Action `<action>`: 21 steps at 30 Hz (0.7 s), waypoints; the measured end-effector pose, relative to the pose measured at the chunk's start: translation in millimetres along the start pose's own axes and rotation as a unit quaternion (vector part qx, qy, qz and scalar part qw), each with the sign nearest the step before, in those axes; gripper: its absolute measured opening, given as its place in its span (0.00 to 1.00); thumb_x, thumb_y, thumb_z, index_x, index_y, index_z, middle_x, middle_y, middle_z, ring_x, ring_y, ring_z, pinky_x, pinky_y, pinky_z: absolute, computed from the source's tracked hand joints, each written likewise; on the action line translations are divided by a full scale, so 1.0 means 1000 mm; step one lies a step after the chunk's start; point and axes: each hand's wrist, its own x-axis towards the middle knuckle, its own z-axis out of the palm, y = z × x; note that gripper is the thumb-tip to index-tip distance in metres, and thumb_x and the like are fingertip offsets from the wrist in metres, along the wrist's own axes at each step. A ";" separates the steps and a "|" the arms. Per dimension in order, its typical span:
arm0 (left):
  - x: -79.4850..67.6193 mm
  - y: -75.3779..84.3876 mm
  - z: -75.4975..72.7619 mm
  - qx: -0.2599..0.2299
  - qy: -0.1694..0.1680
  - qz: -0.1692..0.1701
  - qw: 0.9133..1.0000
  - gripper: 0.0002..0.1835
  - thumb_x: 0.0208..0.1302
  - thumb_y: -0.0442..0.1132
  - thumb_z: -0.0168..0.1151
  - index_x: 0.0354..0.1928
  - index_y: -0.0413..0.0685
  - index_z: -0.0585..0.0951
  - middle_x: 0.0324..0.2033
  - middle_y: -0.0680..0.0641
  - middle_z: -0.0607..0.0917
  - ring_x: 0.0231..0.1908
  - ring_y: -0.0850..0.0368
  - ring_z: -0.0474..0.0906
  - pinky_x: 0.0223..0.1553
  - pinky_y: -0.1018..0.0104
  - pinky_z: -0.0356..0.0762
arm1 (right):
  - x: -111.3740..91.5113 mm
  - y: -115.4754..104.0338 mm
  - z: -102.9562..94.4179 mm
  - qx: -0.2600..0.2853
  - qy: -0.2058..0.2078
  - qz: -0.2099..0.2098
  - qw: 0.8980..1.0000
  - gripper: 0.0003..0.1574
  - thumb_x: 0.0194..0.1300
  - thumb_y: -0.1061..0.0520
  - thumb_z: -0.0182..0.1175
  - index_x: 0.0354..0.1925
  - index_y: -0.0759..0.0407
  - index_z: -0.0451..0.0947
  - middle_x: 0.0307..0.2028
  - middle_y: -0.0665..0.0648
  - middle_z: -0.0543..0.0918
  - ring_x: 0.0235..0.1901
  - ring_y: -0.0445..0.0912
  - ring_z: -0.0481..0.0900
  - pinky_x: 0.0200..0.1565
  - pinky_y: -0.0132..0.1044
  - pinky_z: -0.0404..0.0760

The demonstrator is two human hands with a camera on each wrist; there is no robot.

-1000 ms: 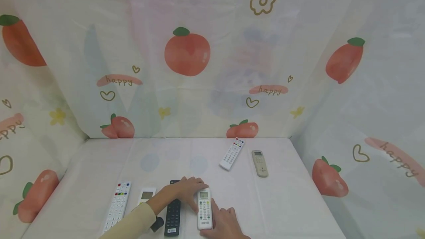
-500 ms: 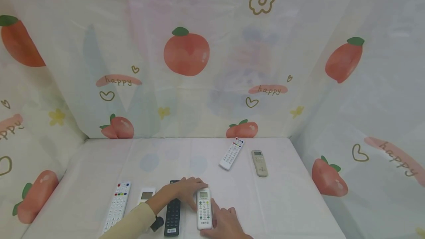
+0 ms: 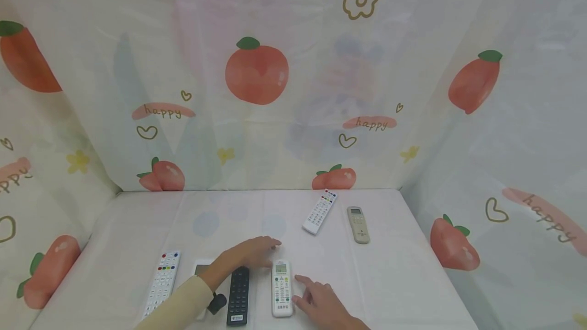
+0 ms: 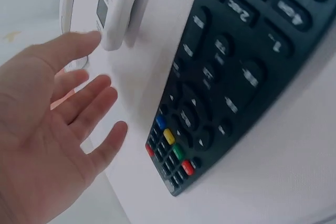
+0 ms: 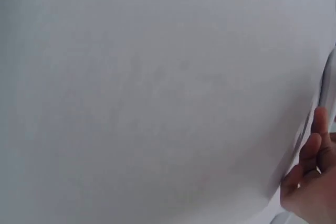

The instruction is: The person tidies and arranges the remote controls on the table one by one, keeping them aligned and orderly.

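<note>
A white remote control (image 3: 282, 289) with a small display lies at the front middle of the table, its long side pointing away. My left hand (image 3: 257, 252) hovers by its far end, fingers stretched out. In the left wrist view that hand (image 4: 58, 108) has its thumb tip close to the display end; whether they touch I cannot tell. A black remote control (image 3: 238, 297) lies to the left, its far end hidden under the left hand. Right of the white remote, my right hand (image 3: 325, 302) is apart from it, holding nothing, with fingers loosely bent.
Farther left are a long white remote (image 3: 162, 281) and another white one with a display (image 3: 202, 269), mostly covered by the left forearm. At the back right lie a slanted white remote (image 3: 320, 213) and a beige remote (image 3: 358, 225). Printed cloth walls surround the table (image 3: 394, 279).
Both hands were at the sides of the white remote and have come off it. The left hand has moved up and away, the right hand to the right. The remote stays in place.
</note>
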 end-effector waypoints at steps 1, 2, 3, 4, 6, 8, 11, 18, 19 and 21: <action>0.002 0.000 0.000 -0.011 0.009 0.001 1.000 0.31 0.53 0.49 0.66 0.61 0.56 0.71 0.52 0.52 0.77 0.55 0.55 0.70 0.53 0.56 0.70 | 0.001 0.002 -0.002 0.009 -0.002 0.002 1.000 0.35 0.64 0.34 0.48 0.61 0.53 0.67 0.23 0.37 0.71 0.25 0.34 0.67 0.31 0.33 0.67; 0.004 -0.001 0.000 -0.018 0.018 0.003 1.000 0.31 0.53 0.50 0.65 0.60 0.55 0.71 0.50 0.52 0.78 0.53 0.55 0.71 0.52 0.57 0.70 | 0.002 0.003 -0.004 0.021 -0.004 0.003 1.000 0.33 0.65 0.36 0.48 0.60 0.52 0.67 0.24 0.37 0.72 0.26 0.34 0.68 0.30 0.32 0.68; 0.006 -0.001 0.001 -0.025 0.026 0.006 0.999 0.30 0.54 0.51 0.65 0.60 0.55 0.71 0.49 0.53 0.78 0.52 0.56 0.72 0.51 0.58 0.71 | 0.003 0.004 -0.007 0.028 -0.003 -0.002 1.000 0.31 0.65 0.37 0.49 0.60 0.52 0.68 0.25 0.37 0.72 0.27 0.34 0.69 0.31 0.32 0.70; 0.008 -0.002 0.002 -0.031 0.034 0.010 0.999 0.30 0.54 0.51 0.64 0.60 0.54 0.71 0.48 0.53 0.79 0.51 0.56 0.73 0.50 0.58 0.72 | 0.004 0.005 -0.009 0.035 -0.001 -0.006 0.999 0.30 0.65 0.39 0.50 0.59 0.52 0.69 0.27 0.38 0.72 0.28 0.34 0.69 0.31 0.32 0.71; 0.013 -0.002 0.004 -0.044 0.049 0.015 0.998 0.30 0.54 0.52 0.64 0.60 0.53 0.71 0.47 0.53 0.79 0.49 0.57 0.74 0.48 0.59 0.73 | 0.007 0.008 -0.014 0.038 0.010 -0.015 0.999 0.28 0.64 0.40 0.52 0.58 0.51 0.70 0.31 0.38 0.74 0.31 0.34 0.71 0.34 0.33 0.74; 0.017 -0.001 0.005 -0.054 0.062 0.018 0.996 0.31 0.55 0.53 0.64 0.60 0.53 0.71 0.47 0.53 0.79 0.49 0.57 0.74 0.47 0.60 0.73 | 0.010 0.012 -0.020 0.037 0.023 -0.027 0.999 0.27 0.63 0.41 0.55 0.57 0.51 0.71 0.36 0.40 0.76 0.36 0.35 0.73 0.38 0.35 0.75; 0.023 0.002 0.007 -0.071 0.081 0.022 0.994 0.31 0.56 0.53 0.63 0.61 0.52 0.70 0.47 0.52 0.79 0.49 0.57 0.74 0.48 0.60 0.73 | 0.017 0.020 -0.029 0.020 0.045 -0.043 0.998 0.29 0.61 0.41 0.57 0.57 0.50 0.70 0.45 0.43 0.77 0.43 0.37 0.74 0.44 0.37 0.75; 0.036 0.014 0.009 -0.109 0.105 0.014 0.988 0.32 0.57 0.54 0.62 0.62 0.51 0.68 0.47 0.51 0.79 0.49 0.57 0.74 0.48 0.60 0.73 | 0.035 0.034 -0.059 0.017 0.117 -0.056 0.991 0.32 0.55 0.48 0.65 0.57 0.52 0.70 0.50 0.49 0.77 0.50 0.45 0.74 0.48 0.41 0.75; 0.037 0.016 0.009 -0.113 0.106 0.010 0.988 0.32 0.57 0.54 0.62 0.62 0.51 0.68 0.47 0.51 0.79 0.49 0.57 0.74 0.48 0.60 0.73 | 0.037 0.035 -0.064 0.021 0.127 -0.050 0.990 0.32 0.54 0.50 0.66 0.57 0.52 0.70 0.51 0.49 0.77 0.51 0.45 0.74 0.49 0.41 0.75; 0.040 0.020 0.009 -0.124 0.106 0.000 0.987 0.33 0.57 0.53 0.62 0.62 0.50 0.68 0.47 0.51 0.79 0.49 0.56 0.74 0.48 0.60 0.73 | 0.043 0.037 -0.074 0.031 0.145 -0.038 0.988 0.33 0.52 0.52 0.68 0.56 0.52 0.71 0.51 0.49 0.77 0.51 0.45 0.74 0.50 0.42 0.74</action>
